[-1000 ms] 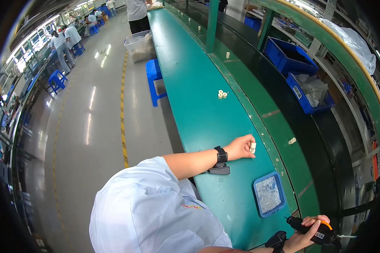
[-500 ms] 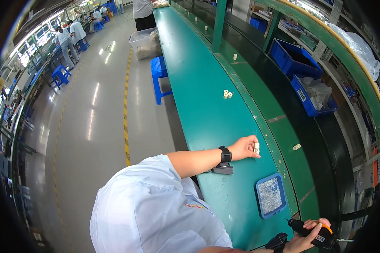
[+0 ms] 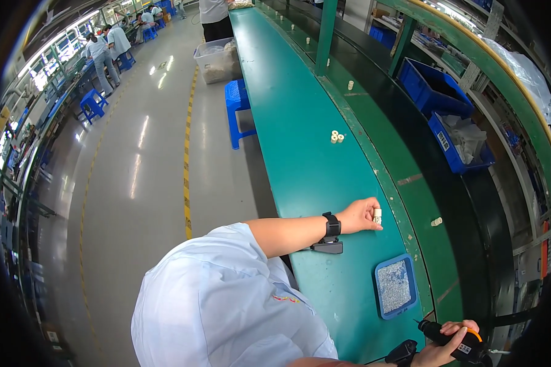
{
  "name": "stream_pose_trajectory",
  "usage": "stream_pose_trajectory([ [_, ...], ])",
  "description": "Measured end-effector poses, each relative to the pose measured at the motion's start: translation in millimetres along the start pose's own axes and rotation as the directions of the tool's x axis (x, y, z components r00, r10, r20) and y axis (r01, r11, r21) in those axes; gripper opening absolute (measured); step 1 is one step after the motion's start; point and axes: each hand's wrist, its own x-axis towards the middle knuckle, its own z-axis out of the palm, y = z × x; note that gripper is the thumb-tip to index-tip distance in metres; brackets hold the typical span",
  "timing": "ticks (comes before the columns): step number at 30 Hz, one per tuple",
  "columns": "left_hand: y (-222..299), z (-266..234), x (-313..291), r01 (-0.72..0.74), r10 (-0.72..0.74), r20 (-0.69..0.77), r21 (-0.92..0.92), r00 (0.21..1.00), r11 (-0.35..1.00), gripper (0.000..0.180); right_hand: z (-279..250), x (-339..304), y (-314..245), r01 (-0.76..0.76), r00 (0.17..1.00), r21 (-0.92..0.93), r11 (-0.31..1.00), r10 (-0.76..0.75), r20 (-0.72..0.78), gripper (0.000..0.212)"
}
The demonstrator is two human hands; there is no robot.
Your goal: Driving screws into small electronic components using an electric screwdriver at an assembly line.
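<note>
My left hand (image 3: 361, 215) is above the green bench (image 3: 306, 177), its fingertips closed around a small cream-coloured cylindrical part (image 3: 378, 215). At the lower right, my right hand (image 3: 450, 344) grips a black electric screwdriver (image 3: 438, 333) with an orange band; its thin tip points left. Between the hands a blue tray (image 3: 379, 282) lies on the bench, filled with many small silvery pieces, too fine to make out singly. Farther up the bench, a small group of cream cylindrical parts (image 3: 334, 137) stands together.
Right of the bench runs a green conveyor belt (image 3: 404, 159), with single cream cylinders (image 3: 436, 221) spaced along it. Blue bins (image 3: 459, 144) sit beyond it. A green post (image 3: 326, 40) rises at the far side. A blue stool (image 3: 236, 92) and a clear tub (image 3: 217, 61) stand left of the bench; people work farther off.
The view has shifted slightly, so the scene sits a little farther right. On the belt, the cylinders have moved a bit. Both hands keep their holds.
</note>
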Motion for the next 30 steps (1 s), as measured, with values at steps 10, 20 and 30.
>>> stream_pose_trajectory([
  [10, 2.8, -0.1, -0.1, 0.02, -0.021, 0.023, 0.033, 1.0, 0.999, 0.034, 4.5, 0.7, -1.0, 0.007, 1.0, -0.001, 1.0, -0.007, 0.007, 0.011],
  [20, 4.7, -0.3, -0.9, 0.023, -0.023, -0.004, 0.042, 1.0, 0.999, 0.034, 6.6, 0.4, -2.1, -0.01, 1.0, -0.019, 1.0, 0.01, -0.008, 0.011],
  [30, 12.2, 0.4, -3.4, 0.071, -0.073, 0.003, 0.15, 0.997, 0.986, 0.034, 10.5, 1.0, -1.8, 0.0, 1.0, -0.042, 0.999, 0.0, -0.015, 0.013],
])
